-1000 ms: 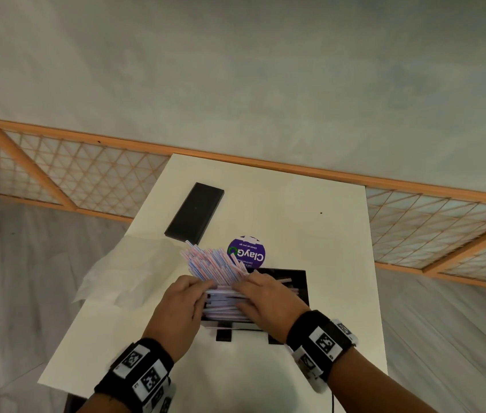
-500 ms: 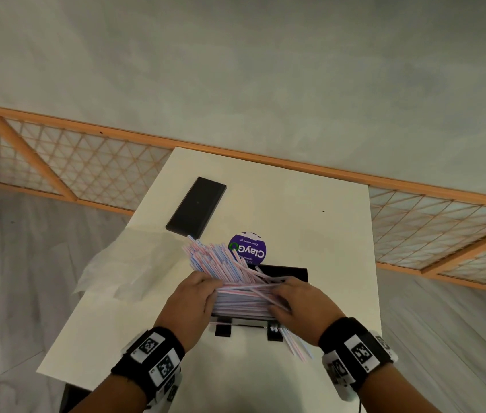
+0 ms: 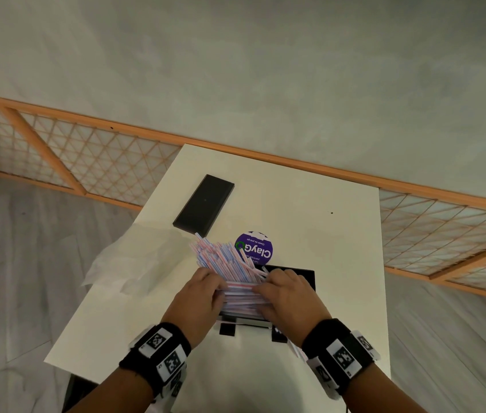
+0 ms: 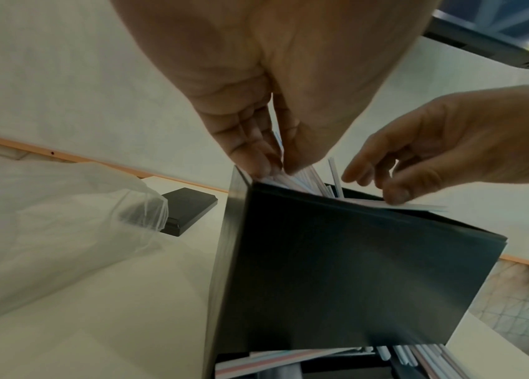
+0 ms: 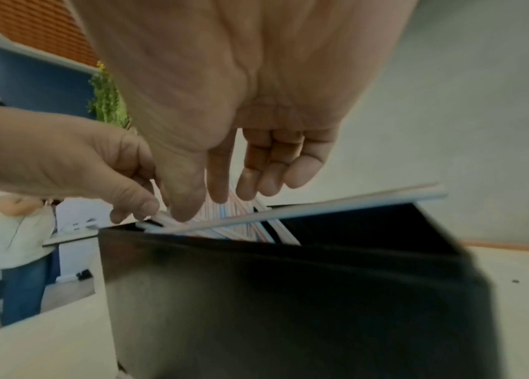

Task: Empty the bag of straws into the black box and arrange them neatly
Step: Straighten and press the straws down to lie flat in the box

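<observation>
A tall black box [image 3: 306,278] stands near the table's front edge, and its dark wall fills the left wrist view [image 4: 337,269] and the right wrist view [image 5: 289,295]. Pink, blue and white striped straws [image 3: 226,260] are heaped in its top and fan out to the far left. My left hand [image 3: 215,286] pinches straw ends at the box's left corner [image 4: 273,166]. My right hand [image 3: 261,289] rests with straight fingers on the straws [image 5: 211,200]. One straw [image 5: 337,205] lies across the rim. The clear empty bag [image 3: 122,263] lies crumpled at the left.
A flat black lid [image 3: 204,205] lies at the table's far left. A round purple sticker [image 3: 254,248] sits just behind the box. More straws [image 4: 425,359] show at the box's foot. A person [image 5: 13,243] stands beyond the table. An orange lattice rail [image 3: 265,156] runs behind it.
My right hand swung out to the near right with some straws, then came back over the box. The left hand stayed at the box's left corner on the straws.
</observation>
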Demonstrator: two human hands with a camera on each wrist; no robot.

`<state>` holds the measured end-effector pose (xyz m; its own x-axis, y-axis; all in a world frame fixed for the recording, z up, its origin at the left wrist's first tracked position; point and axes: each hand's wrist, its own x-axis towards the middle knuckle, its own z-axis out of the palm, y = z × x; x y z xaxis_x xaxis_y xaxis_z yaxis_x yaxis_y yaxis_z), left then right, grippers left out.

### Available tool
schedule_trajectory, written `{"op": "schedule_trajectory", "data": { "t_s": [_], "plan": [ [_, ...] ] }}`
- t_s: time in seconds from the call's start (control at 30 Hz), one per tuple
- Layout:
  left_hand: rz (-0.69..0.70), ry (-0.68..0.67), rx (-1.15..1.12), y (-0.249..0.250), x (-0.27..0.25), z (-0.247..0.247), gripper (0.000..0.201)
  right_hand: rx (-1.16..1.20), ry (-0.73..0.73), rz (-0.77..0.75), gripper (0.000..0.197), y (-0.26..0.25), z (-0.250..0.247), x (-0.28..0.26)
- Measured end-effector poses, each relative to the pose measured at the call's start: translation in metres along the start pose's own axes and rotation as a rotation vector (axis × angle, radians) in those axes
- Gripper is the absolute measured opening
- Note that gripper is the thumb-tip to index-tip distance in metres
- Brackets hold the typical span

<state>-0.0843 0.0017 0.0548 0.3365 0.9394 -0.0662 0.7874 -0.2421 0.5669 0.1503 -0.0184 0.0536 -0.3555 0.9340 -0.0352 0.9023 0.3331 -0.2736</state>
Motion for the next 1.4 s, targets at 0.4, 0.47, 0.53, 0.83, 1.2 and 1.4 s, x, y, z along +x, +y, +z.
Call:
{"op": "schedule_trajectory", "data": {
  "t_s": [0.4, 0.47, 0.53, 0.83, 1.2, 1.4],
  "plan": [
    [0.276, -0.157, 0.331, 0.016, 0.004, 0.016, 0.056, 0.045, -0.02, 0.257, 0.047, 0.004, -0.007, 0.039],
    [0.292, -0.234, 0.373, 0.015, 0.006, 0.022, 0.05, 0.083, -0.064, 0.296, 0.055, 0.003, -0.006, 0.048],
    [0.298, -0.272, 0.373, 0.013, 0.006, 0.028, 0.046, 0.113, -0.134, 0.288, 0.057, 0.0, -0.003, 0.055],
    [0.389, -0.172, 0.288, -0.001, 0.0, 0.04, 0.044, 0.213, -0.09, 0.287, 0.019, 0.004, 0.01, 0.064],
    [0.367, -0.22, 0.212, 0.003, 0.0, 0.034, 0.046, 0.353, 0.224, 0.354, 0.022, 0.014, -0.017, 0.04],
    [0.362, -0.248, 0.218, 0.015, -0.003, 0.022, 0.045, 0.502, 0.458, 0.418, 0.02, 0.017, -0.069, 0.007]
  ]
}}
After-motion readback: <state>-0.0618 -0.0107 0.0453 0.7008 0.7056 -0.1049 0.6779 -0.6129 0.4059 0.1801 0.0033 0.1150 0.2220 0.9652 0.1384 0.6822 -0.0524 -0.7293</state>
